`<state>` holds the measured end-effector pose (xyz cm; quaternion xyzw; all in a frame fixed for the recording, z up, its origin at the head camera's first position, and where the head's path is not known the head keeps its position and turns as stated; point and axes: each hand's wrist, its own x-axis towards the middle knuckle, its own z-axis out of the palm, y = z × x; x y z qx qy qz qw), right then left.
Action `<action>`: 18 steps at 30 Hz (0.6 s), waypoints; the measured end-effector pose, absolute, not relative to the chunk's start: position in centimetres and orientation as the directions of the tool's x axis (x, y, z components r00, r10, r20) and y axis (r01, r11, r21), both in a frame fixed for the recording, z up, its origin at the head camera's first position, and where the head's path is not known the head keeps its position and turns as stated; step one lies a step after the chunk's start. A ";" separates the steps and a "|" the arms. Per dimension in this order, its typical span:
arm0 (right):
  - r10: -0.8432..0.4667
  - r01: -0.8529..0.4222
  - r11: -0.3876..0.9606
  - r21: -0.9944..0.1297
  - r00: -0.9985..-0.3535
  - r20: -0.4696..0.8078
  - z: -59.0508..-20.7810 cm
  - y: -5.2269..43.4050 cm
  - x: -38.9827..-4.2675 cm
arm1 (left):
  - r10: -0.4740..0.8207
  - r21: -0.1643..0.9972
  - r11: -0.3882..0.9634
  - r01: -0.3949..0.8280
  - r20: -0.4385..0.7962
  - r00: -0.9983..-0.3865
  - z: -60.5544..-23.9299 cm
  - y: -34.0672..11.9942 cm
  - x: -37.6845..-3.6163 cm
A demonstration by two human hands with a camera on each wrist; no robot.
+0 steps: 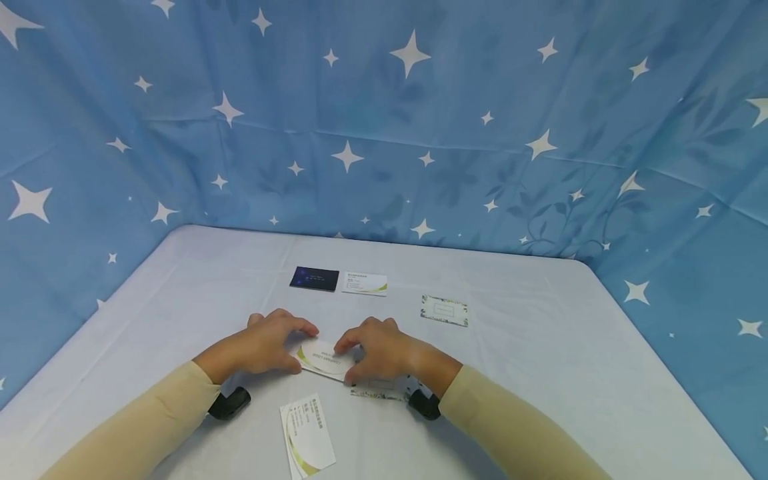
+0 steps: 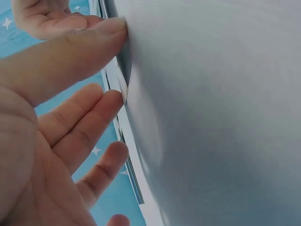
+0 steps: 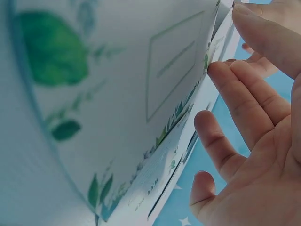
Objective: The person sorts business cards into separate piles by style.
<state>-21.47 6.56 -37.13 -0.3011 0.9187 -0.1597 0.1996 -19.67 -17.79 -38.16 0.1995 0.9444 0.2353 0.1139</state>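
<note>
A white business card [image 1: 324,358] with a green-gold curve lies at the middle of the table, between my two hands. My left hand [image 1: 268,343] holds its left end, thumb at the near corner and index finger at the far one. At the other end, my right hand [image 1: 384,350] grips it between thumb and index finger. The remaining fingers [image 2: 84,136] of the left hand are spread loosely. Partly hidden under my right hand is a floral-bordered card [image 1: 378,389], seen large in the right wrist view with green leaves.
Nearer me lie overlapping white cards [image 1: 308,433] with a green-gold curve. Farther back are a dark blue card [image 1: 315,279], a white card [image 1: 365,283] and another floral card [image 1: 444,311]. A blue star-patterned curtain [image 1: 384,120] hangs behind the white table [image 1: 528,347].
</note>
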 end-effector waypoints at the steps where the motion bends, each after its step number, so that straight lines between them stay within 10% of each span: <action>1: -0.619 -0.493 0.766 -0.413 -0.738 -0.269 -37.2 6.6 -21.5 | 0.427 0.489 0.811 0.320 -0.122 -0.896 -38.1 -17.7 -19.7; 18: -0.541 -0.419 0.801 -0.427 -0.811 -0.220 -37.6 6.8 -21.7 | 0.328 0.546 0.813 0.202 -0.142 -0.934 -38.1 -17.6 -20.2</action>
